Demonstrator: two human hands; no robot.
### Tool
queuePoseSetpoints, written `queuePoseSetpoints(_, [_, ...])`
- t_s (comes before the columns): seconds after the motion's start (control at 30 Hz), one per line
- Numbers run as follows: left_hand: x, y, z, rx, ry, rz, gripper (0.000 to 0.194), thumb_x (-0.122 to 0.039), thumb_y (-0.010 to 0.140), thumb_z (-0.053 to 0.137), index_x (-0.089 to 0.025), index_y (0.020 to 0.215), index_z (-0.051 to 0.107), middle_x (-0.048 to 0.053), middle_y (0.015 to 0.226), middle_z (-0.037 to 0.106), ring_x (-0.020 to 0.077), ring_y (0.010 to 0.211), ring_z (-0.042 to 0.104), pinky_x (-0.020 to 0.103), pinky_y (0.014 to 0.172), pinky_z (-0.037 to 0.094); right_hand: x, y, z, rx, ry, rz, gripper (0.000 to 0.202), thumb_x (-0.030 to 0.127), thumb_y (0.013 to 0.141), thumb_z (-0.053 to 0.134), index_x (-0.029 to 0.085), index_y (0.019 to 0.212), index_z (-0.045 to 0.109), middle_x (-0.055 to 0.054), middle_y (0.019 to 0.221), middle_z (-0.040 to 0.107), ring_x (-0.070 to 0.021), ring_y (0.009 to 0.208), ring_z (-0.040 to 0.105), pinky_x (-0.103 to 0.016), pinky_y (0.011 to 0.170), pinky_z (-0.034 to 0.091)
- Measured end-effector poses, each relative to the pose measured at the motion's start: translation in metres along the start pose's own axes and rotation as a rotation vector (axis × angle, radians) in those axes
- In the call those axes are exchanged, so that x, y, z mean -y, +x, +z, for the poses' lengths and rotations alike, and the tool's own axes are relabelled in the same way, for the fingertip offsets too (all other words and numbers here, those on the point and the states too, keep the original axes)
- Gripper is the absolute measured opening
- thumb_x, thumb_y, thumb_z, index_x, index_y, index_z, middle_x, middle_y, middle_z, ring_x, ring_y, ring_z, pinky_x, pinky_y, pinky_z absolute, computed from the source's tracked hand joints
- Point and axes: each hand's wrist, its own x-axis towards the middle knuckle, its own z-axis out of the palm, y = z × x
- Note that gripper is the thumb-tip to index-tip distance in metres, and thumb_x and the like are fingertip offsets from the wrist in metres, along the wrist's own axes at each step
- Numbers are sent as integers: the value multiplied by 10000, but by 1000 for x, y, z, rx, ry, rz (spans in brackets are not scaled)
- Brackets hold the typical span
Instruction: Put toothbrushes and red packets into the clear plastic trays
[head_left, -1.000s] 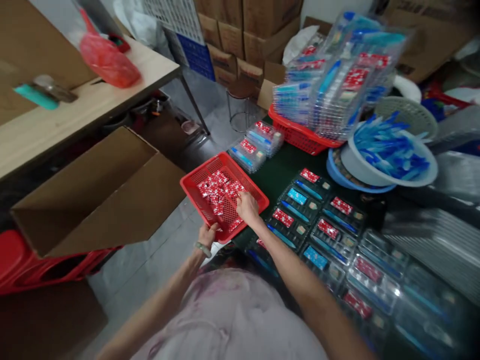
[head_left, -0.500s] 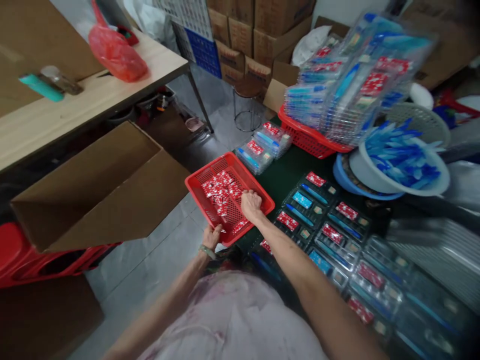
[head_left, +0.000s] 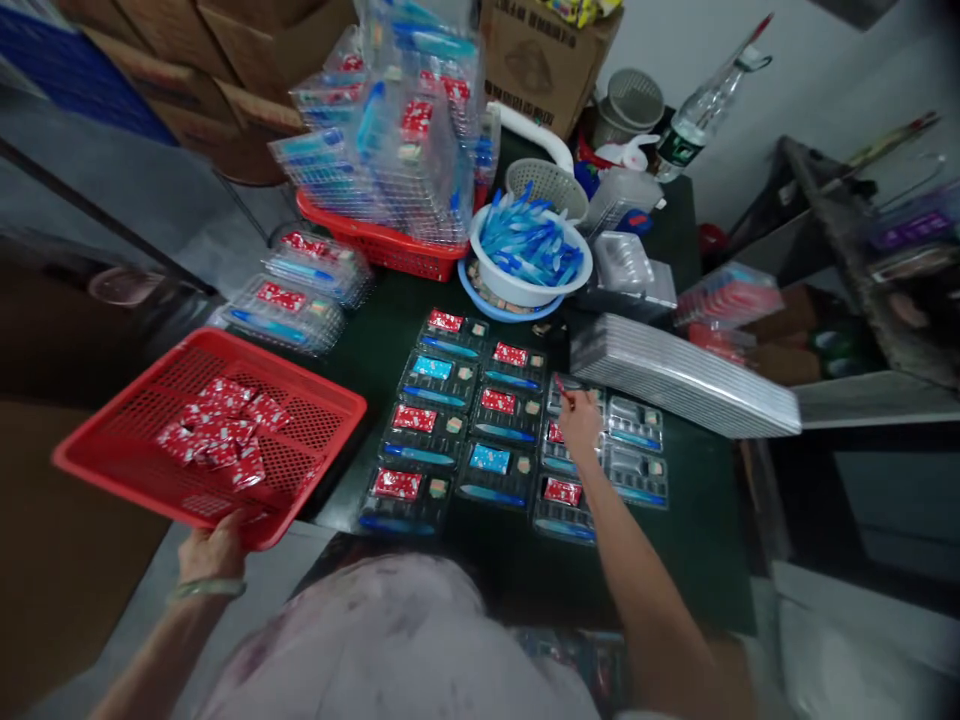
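Observation:
My left hand (head_left: 214, 550) is closed on the near rim of a red plastic basket (head_left: 112, 455). Inside the basket lies a loose pile of red packets (head_left: 217, 430) with white spots. Over the third column of clear blister trays, my right hand (head_left: 581, 425) pinches a small red packet (head_left: 561, 386), mostly hidden by the fingers. Several trays hold a red or light-blue packet (head_left: 491, 459), a blue pen-like piece (head_left: 491, 495) and a small pale block (head_left: 523, 464). Two trays right of my hand show a blue piece but no packet.
Behind the rows stand a white bowl (head_left: 480, 250) of blue pieces and a red basket (head_left: 390, 250) piled with filled trays. More filled trays (head_left: 281, 310) are stacked at left. Nested clear trays (head_left: 682, 375) lie at right. A plastic bottle (head_left: 694, 125) stands farther back.
My right hand has left the red basket and moved right to the blister trays, with a red packet in its fingers. The view has turned right; my left hand still holds the basket.

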Motion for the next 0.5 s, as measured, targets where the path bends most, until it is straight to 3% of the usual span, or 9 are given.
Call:
queuePoseSetpoints(0.07, [-8, -7, -3, 33, 155, -77, 152, -256, 557, 657, -174, 525, 533, -58, 355, 440, 146, 463, 446, 203, 422, 326, -31, 23, 12, -3, -134, -22, 245, 221, 888, 430, 161, 934, 663, -82, 948, 584, -177, 820, 510, -275, 687, 338])
queuePoseSetpoints(0.13, [-15, -14, -4, 47, 223, -94, 180, -270, 579, 669, -172, 540, 522, -53, 368, 434, 147, 487, 439, 206, 442, 309, -46, 40, 21, 14, -215, -62, 261, 192, 886, 414, 151, 937, 666, -97, 952, 582, -189, 851, 506, -288, 708, 333])
queuePoseSetpoints(0.23, [-21, -23, -3, 51, 122, -70, 134, -245, 599, 640, -157, 602, 539, -42, 429, 468, 147, 533, 456, 226, 493, 353, -59, 54, 27, 87, -294, -152, 290, 139, 870, 401, 132, 981, 669, -131, 980, 583, -219, 921, 504, -320, 756, 332])
queuePoseSetpoints(0.33, [-19, -28, -3, 64, 34, -46, 112, -240, 585, 605, -142, 630, 573, -21, 469, 492, 165, 566, 494, 257, 537, 411, -62, 48, 29, 195, -352, -269, 303, 102, 829, 426, 135, 1002, 673, -141, 1008, 590, -237, 945, 514, -348, 784, 338])
queuePoseSetpoints(0.43, [-10, -25, -5, 86, -37, -13, 169, -251, 572, 562, -133, 671, 630, 12, 535, 567, 193, 614, 557, 275, 574, 456, -28, 24, 31, 146, -247, -310, 273, 107, 794, 454, 126, 949, 677, -146, 973, 609, -252, 918, 529, -378, 785, 371])
queuePoseSetpoints(0.5, [-5, -21, -7, 101, -83, 7, 205, -260, 564, 542, -128, 683, 644, 30, 570, 600, 207, 642, 584, 280, 592, 471, 27, -6, 27, 74, -3, -416, 282, 128, 821, 429, 134, 977, 663, -132, 952, 621, -238, 898, 545, -374, 788, 408])
